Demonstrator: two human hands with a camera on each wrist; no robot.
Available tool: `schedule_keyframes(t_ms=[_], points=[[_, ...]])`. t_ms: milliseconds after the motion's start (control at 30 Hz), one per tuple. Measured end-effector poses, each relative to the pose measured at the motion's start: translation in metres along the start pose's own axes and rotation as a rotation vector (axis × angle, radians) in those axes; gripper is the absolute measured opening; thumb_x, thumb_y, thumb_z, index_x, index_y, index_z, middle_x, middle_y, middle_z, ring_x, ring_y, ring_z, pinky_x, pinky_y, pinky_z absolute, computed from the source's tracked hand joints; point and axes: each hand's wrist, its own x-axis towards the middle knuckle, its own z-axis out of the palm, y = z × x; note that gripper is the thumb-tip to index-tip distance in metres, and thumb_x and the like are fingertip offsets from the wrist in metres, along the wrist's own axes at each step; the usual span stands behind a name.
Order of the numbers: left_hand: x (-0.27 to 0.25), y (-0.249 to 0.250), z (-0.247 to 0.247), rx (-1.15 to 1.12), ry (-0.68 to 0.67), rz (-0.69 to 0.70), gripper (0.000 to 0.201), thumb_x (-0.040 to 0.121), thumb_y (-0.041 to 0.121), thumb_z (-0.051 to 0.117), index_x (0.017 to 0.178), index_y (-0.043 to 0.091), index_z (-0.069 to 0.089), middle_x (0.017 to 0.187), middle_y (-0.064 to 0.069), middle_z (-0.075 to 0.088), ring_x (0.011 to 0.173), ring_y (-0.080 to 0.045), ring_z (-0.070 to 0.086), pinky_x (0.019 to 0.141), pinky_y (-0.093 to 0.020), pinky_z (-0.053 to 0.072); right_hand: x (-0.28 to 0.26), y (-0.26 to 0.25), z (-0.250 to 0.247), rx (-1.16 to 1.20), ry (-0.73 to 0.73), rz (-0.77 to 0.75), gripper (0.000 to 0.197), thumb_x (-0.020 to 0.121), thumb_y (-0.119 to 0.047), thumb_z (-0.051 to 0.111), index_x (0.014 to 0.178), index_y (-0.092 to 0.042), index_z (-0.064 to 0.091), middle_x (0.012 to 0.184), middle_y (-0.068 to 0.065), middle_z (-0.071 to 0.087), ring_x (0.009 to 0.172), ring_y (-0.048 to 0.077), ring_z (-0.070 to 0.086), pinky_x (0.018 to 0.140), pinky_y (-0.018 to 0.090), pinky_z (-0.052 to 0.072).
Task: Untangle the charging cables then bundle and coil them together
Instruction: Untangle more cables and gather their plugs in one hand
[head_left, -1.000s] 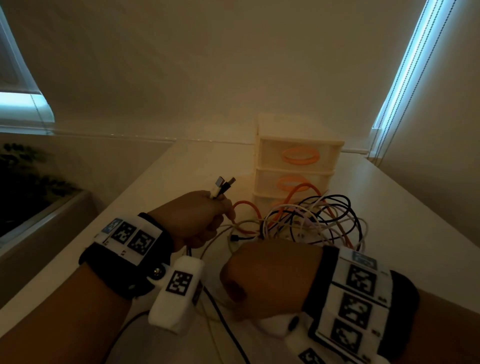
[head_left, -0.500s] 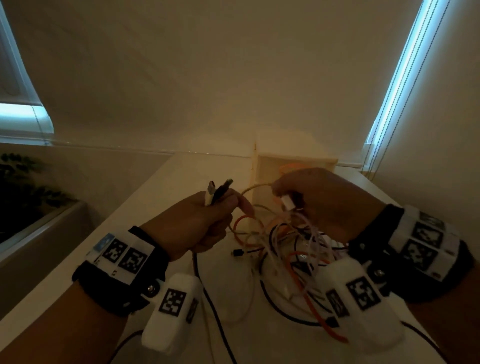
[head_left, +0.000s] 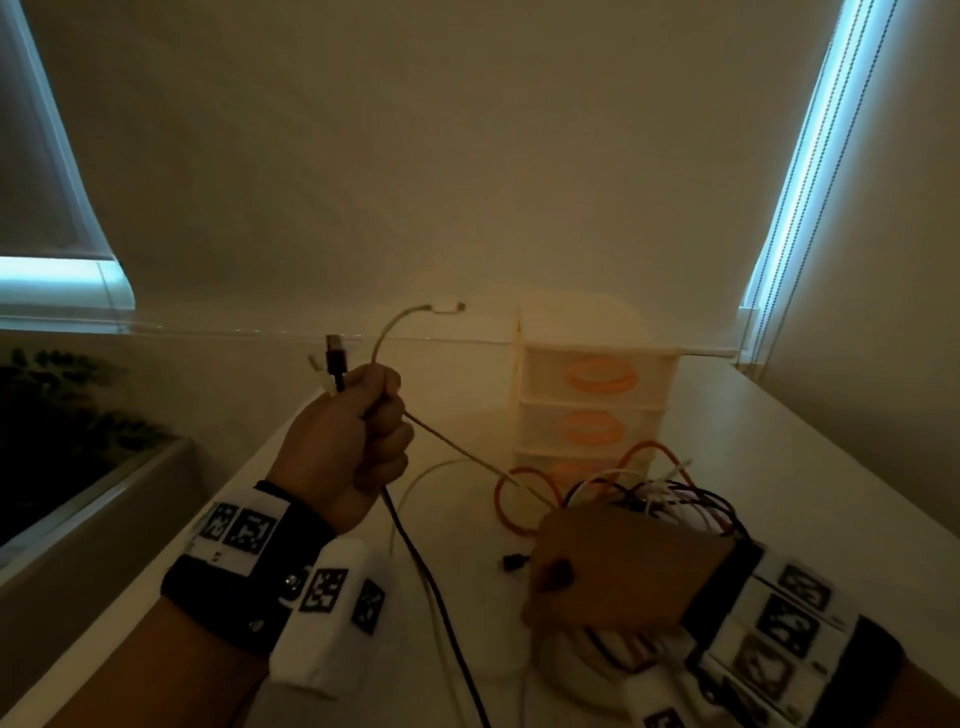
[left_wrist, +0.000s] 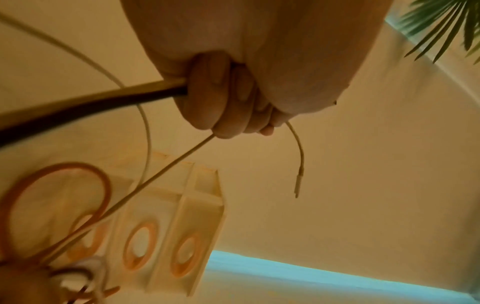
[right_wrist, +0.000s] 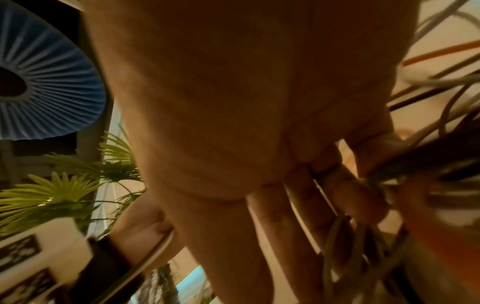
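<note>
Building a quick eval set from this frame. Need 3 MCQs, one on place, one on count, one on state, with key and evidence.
1. Where does the drawer unit stand?
A. behind the cable tangle
B. in front of the left hand
C. on the floor

2. How many orange-handled drawer fronts show on the unit in the left wrist view?
A. one
B. three
C. five

3. What is the left hand doing?
A. lying flat on the table
B. gripping several cable ends in a fist
C. hanging idle, holding nothing

Key:
1 A: in the head view the unit stands on the table beyond the cable tangle.
2 B: three orange ovals sit in a row on its front.
3 B: fingers curl round the black cable and the white cable, whose plugs stick out above the fist.
</note>
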Motion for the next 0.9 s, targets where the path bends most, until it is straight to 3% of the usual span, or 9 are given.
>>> schedule_keyframes(t_ms=[133,233,367,467,567,633,733,833,900], points=[[0.004,0.009,-0.01,-0.057,0.062,0.018,0.036,0.107,0.028,0.032,0.076,0.017,0.047,0.05,0.007,0.021,0.036,-0.006,0.017,0.037,-0.011,0.014,-0.011,0.027,-0.008,-0.026,0.043,0.156,0.035,0.089,-0.058,0.059,0.097,-0.028,0.074,0.102,-0.009,0.068,0.089,0.006,0.062,0.083,0.029,0.053],[0.0,-0.005,0.003,0.031,0.018,-0.082,0.034,0.106,0.028,0.034,0.076,0.017,0.047,0.052,0.006,0.019,0.038,-0.007,0.015,0.038,-0.012,0.012,-0.013,0.033,-0.016,0.019,0.126,0.135,0.028,0.091,-0.054,0.06,0.097,-0.031,0.075,0.098,-0.013,0.069,0.085,0.0,0.062,0.077,0.023,0.051],[-0.014,-0.032,0.032,0.174,-0.11,-0.215,0.034,0.106,0.029,0.038,0.076,0.017,0.048,0.057,0.003,0.02,0.044,-0.01,0.013,0.038,-0.014,0.012,-0.004,0.016,-0.022,0.623,0.657,-0.02,0.016,0.091,-0.039,0.066,0.105,-0.033,0.069,0.097,-0.011,0.07,0.085,0.001,0.064,0.071,0.018,0.052],[-0.023,-0.046,0.047,0.236,-0.177,-0.303,0.032,0.106,0.031,0.04,0.078,0.016,0.047,0.056,0.002,0.022,0.044,-0.011,0.014,0.038,-0.015,0.014,0.014,-0.002,-0.01,1.12,0.702,-0.124,0.045,0.086,-0.044,0.061,0.129,-0.03,0.06,0.111,-0.003,0.072,0.102,0.011,0.068,0.084,0.026,0.056],[-0.03,-0.056,0.055,0.287,-0.223,-0.38,0.03,0.103,0.033,0.045,0.079,0.015,0.048,0.057,0.0,0.021,0.046,-0.012,0.013,0.04,-0.016,0.013,0.028,-0.009,0.008,1.43,0.703,-0.162,0.035,0.093,-0.037,0.056,0.123,-0.022,0.067,0.112,0.009,0.073,0.107,0.028,0.067,0.096,0.047,0.053],[-0.034,-0.06,0.057,0.326,-0.272,-0.422,0.027,0.098,0.033,0.05,0.079,0.014,0.047,0.059,-0.001,0.02,0.048,-0.012,0.012,0.041,-0.016,0.014,0.028,-0.009,0.013,1.532,0.717,-0.185,0.028,0.1,-0.029,0.051,0.114,-0.017,0.07,0.112,0.014,0.072,0.101,0.035,0.066,0.086,0.051,0.054],[-0.036,-0.06,0.058,0.305,-0.302,-0.453,0.026,0.098,0.032,0.05,0.08,0.018,0.041,0.059,0.0,0.018,0.046,-0.011,0.013,0.041,-0.014,0.013,0.021,-0.005,0.008,1.623,0.738,-0.234,0.021,0.098,-0.025,0.05,0.102,-0.013,0.067,0.09,0.017,0.067,0.072,0.031,0.056,0.052,0.03,0.042],[-0.034,-0.052,0.055,0.222,-0.276,-0.41,0.028,0.095,0.034,0.051,0.074,0.018,0.06,0.059,0.001,0.016,0.047,-0.01,0.011,0.042,-0.015,0.011,0.012,0.003,0.003,1.68,0.845,-0.245,0.02,0.101,-0.018,0.046,0.1,-0.007,0.063,0.068,0.007,0.05,0.058,0.019,0.051,0.051,0.03,0.04],[-0.03,-0.046,0.051,0.165,-0.233,-0.338,0.037,0.102,0.032,0.042,0.1,0.008,0.07,0.061,0.0,0.016,0.047,-0.011,0.01,0.041,-0.015,0.012,0.006,0.014,0.003,1.619,0.927,-0.197,0.02,0.101,-0.017,0.048,0.099,-0.006,0.065,0.066,0.005,0.049,0.052,0.015,0.044,0.05,0.03,0.041]])
